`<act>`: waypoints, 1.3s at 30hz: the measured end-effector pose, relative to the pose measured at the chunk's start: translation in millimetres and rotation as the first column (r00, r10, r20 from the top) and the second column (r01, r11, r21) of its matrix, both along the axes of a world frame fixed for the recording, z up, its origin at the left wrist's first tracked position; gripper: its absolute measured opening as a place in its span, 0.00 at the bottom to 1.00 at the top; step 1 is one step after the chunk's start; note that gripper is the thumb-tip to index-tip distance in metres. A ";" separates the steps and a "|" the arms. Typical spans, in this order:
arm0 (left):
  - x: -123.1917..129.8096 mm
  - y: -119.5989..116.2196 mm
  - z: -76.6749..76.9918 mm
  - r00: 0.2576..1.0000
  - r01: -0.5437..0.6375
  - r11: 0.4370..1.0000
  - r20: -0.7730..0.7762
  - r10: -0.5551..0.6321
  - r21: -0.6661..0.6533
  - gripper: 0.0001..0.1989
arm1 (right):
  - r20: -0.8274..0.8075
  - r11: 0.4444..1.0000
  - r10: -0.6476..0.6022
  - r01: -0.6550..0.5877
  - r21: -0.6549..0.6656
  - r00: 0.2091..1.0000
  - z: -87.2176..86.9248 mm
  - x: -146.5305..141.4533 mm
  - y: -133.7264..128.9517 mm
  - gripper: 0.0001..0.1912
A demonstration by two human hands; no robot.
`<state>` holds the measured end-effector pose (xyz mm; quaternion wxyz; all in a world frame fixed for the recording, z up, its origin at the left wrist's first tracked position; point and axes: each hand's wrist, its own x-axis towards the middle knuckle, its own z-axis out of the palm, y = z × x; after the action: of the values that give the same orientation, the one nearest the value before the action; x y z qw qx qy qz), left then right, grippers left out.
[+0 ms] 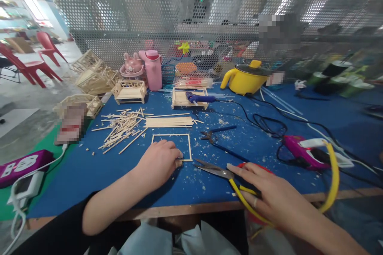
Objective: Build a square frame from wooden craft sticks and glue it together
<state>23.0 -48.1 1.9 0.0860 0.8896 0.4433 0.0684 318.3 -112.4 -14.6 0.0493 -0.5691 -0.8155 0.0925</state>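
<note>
Beyond the stick frame [190, 147], packet [193, 83] markings are illegible.

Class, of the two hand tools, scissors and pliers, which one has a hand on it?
The yellow-handled scissors: the right hand grips them, blades parted. The blue-handled pliers lie untouched on the tabletop.

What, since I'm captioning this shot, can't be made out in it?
All in the head view:
Stick frame: its near-left corner is hidden by the left hand.
Shears: parts of the handles are covered by the right hand.
Yellow pot: any contents are hidden by the pot and its lid.
Phone-like item: details are lost to pixelation.
Purple socket block: cut off by the left edge.
</note>
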 end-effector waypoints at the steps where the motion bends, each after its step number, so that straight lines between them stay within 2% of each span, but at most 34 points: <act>1: 3.8 4.0 -1.9 1.000 0.003 1.000 -0.018 -0.003 -0.009 0.09 | 0.002 1.000 -0.002 0.002 0.001 1.000 -1.5 -1.4 -0.7 0.29; 6: 11.3 10.2 -16.1 1.000 0.005 0.997 0.001 -0.005 -0.075 0.10 | -0.008 1.000 0.004 -0.004 0.021 1.000 -7.4 -5.3 -1.6 0.28; 10: 9.7 7.9 -20.3 0.999 -0.008 0.996 0.051 0.012 -0.093 0.11 | 0.003 1.000 0.001 -0.001 0.023 1.000 -9.4 -2.8 0.8 0.29; 15: 8.8 6.6 -21.8 0.997 0.005 0.996 0.075 0.002 -0.094 0.11 | 0.028 0.998 0.013 -0.015 0.065 1.000 -10.7 -1.0 5.1 0.28; 20: 8.5 5.2 -21.6 0.995 0.007 0.996 0.102 0.002 -0.091 0.11 | 0.002 0.988 0.104 -0.103 0.116 0.995 -7.7 -0.8 8.0 0.26; 29: 9.3 5.7 -21.3 0.994 -0.001 0.996 0.105 0.011 -0.092 0.11 | 0.011 0.976 0.204 -0.205 0.072 0.979 5.6 0.8 23.3 0.24; 39: 9.1 4.5 -20.5 0.993 0.003 0.995 0.119 0.009 -0.104 0.11 | -0.035 0.981 0.194 -0.194 0.017 0.980 4.1 -4.2 26.7 0.25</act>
<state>32.1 -43.6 -18.6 0.1584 0.8775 0.4417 0.0986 314.1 -85.7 -10.5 0.0585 -0.4848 -0.8667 0.1016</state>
